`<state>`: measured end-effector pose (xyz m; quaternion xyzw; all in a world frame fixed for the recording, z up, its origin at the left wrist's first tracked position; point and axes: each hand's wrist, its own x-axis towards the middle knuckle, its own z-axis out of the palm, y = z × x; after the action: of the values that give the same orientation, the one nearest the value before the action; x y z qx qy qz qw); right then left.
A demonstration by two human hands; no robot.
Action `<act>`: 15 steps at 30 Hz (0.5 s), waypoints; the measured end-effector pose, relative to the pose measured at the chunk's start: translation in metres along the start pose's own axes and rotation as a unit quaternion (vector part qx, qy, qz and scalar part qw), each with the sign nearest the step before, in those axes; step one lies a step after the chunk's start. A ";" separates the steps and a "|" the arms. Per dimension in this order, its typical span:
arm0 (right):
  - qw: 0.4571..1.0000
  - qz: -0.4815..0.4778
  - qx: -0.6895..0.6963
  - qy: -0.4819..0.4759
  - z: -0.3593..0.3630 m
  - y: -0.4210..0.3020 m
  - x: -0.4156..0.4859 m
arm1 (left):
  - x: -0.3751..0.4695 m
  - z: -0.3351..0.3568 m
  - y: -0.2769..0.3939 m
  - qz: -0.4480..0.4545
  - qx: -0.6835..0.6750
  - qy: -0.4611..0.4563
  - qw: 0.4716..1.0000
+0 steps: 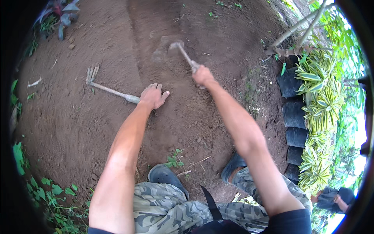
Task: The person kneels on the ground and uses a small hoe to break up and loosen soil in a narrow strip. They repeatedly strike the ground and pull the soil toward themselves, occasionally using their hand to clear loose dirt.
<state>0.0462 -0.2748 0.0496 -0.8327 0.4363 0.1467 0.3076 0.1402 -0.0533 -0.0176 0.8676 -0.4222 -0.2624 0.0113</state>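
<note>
My right hand (203, 76) grips the short handle of a hand hoe (184, 54). The metal blade of the hoe meets a shallow trough of brown soil (157, 68) and looks slightly blurred. To the left, my left hand (154, 96) rests palm down on the soil, its fingers a little spread and holding nothing. Beside it lies a hand cultivator (109, 92) with several tines. The butt of its handle reaches my left wrist, and I cannot tell whether they touch.
Black plastic grow bags (294, 115) with variegated yellow-green plants (323, 102) line the right side. Bare branches (295, 32) lean in at the upper right. A small weed (174, 159) grows between my clogs (166, 177). Another person (333, 200) is at the lower right.
</note>
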 end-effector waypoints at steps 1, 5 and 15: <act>0.997 0.030 0.076 -0.011 0.018 0.010 0.005 | -0.003 0.002 -0.001 0.009 -0.023 0.016 1.000; 0.999 -0.046 0.014 -0.009 0.040 0.071 -0.039 | -0.013 0.008 -0.003 0.047 -0.098 0.055 0.993; 0.986 -0.083 -0.114 -0.086 -0.126 0.045 -0.165 | -0.017 0.010 0.003 -0.083 0.033 0.089 0.992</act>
<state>-0.0889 -0.2704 0.2136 -0.8799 0.3184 0.2409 0.2578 0.1244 -0.0403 -0.0179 0.9196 -0.3542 -0.1701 -0.0022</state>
